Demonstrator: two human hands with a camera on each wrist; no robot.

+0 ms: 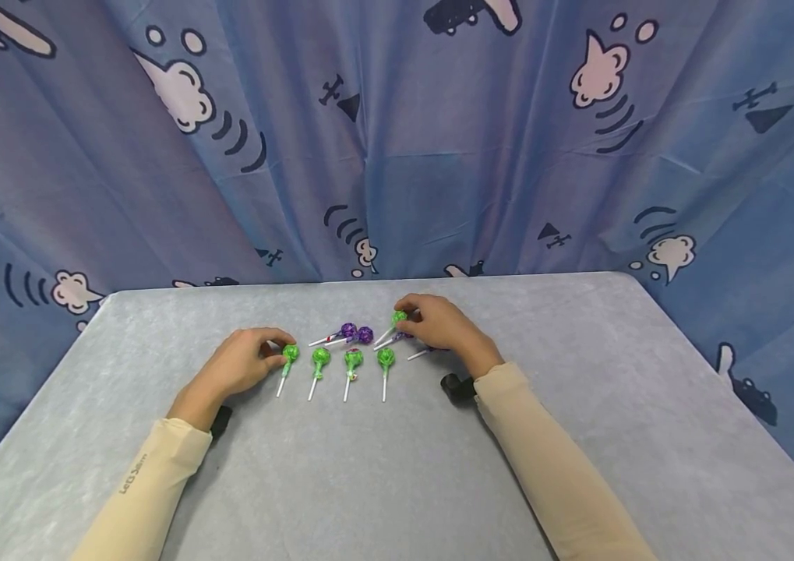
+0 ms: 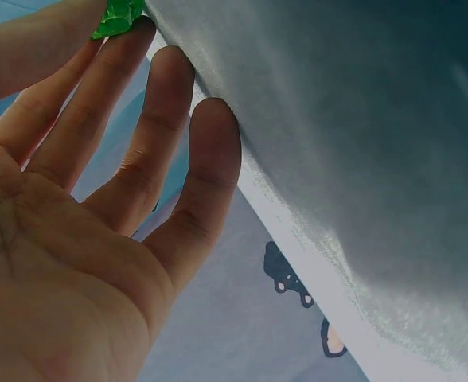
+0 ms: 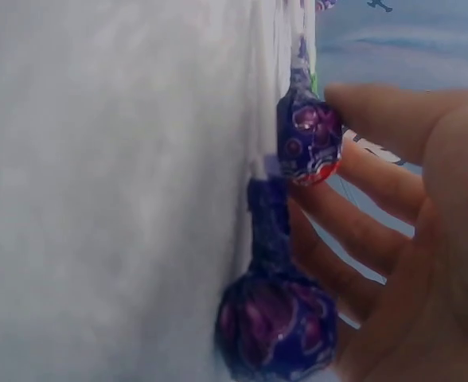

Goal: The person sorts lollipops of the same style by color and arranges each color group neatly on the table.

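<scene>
At the left end of a row of green lollipops, my left hand (image 1: 245,362) pinches the head of a green lollipop (image 1: 290,354) between thumb and fingers. Its green wrapper (image 2: 121,16) shows at the top of the left wrist view. Behind the row, my right hand (image 1: 442,323) pinches another green lollipop (image 1: 399,317) by its head, the white stick slanting down to the left. Under that hand lie purple lollipops, partly hidden in the head view. The right wrist view shows one purple lollipop (image 3: 278,326) close up and a second purple lollipop (image 3: 310,139) by the thumb.
Between the hands lie three more green lollipops (image 1: 321,356), side by side, sticks toward me. Behind them two purple lollipops (image 1: 365,335) lie close together. All rest on a grey-white table (image 1: 340,483); a blue patterned curtain (image 1: 432,202) hangs at its far edge.
</scene>
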